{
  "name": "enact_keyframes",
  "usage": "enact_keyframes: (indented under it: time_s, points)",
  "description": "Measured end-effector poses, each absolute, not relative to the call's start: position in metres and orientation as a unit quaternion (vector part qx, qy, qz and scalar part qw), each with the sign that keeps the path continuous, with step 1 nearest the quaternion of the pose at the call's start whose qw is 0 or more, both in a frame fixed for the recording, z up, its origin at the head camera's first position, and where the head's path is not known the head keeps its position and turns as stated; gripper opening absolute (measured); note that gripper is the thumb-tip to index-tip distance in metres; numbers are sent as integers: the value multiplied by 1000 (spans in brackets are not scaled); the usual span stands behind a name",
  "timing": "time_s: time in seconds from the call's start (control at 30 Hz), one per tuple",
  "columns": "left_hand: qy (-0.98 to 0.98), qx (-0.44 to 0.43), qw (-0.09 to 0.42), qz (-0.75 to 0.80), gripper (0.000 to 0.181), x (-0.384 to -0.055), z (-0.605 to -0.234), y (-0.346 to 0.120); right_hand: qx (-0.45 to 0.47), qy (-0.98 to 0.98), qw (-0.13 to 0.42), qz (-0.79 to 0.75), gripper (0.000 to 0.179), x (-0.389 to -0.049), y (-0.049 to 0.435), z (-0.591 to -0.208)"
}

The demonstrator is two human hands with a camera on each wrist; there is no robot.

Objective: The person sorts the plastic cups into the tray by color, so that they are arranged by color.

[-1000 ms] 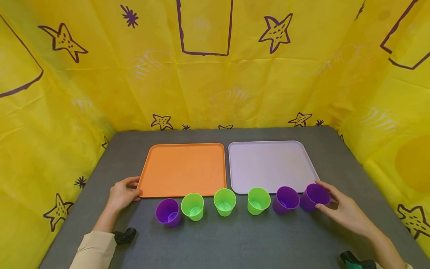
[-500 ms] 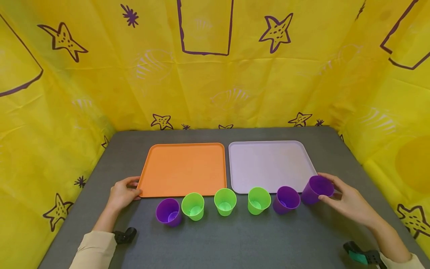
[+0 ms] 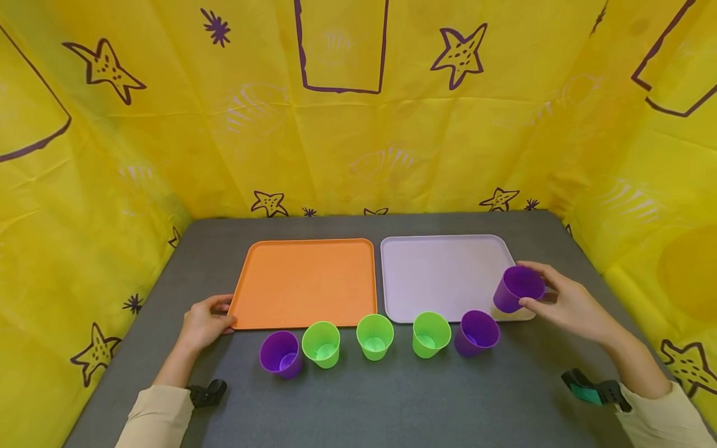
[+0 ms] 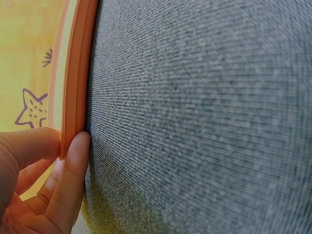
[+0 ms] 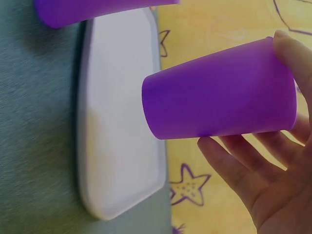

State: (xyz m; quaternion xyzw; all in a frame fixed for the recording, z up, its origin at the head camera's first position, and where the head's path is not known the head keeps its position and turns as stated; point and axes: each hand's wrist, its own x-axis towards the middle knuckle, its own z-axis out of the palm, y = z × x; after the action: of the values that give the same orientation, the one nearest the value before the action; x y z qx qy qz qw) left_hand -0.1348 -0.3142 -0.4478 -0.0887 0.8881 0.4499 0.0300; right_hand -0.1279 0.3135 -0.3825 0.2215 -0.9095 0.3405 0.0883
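At the right of the head view, the purple cup (image 3: 518, 289) is gripped by the right hand (image 3: 571, 305), wrapped from the cup's right side with digits set on opposite faces of the wall. And it is upright, or very nearly: the open mouth is turned up, and the long axis is run down to a narrower base, pointed slightly leftward. Beneath it, the lower right corner of the lavender tray (image 3: 442, 277) is overlapped; a lifted cup is suggested by the right wrist view, though the gap cannot be judged exactly. So here is the key relation: the tray's bare middle is placed up and to the left of the held cup, and the cup is backed by the hand on the far right. No closer hand could be found, for the left hand (image 3: 203, 323) is stationed well apart, mid-left, where the lower left corner of the orange tray (image 3: 305, 283) is pinched. Just below and left of the held cup, a second purple cup (image 3: 477, 336) is seen, untouched.
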Motion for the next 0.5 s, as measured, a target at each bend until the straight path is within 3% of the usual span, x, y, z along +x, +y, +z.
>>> enact_keyframes:
  time_s: [0.5]
  points:
    - [891, -89, 33, 445, 51, -135, -447, -313, 251, -903, 40, 346, 65, -163, 282, -354]
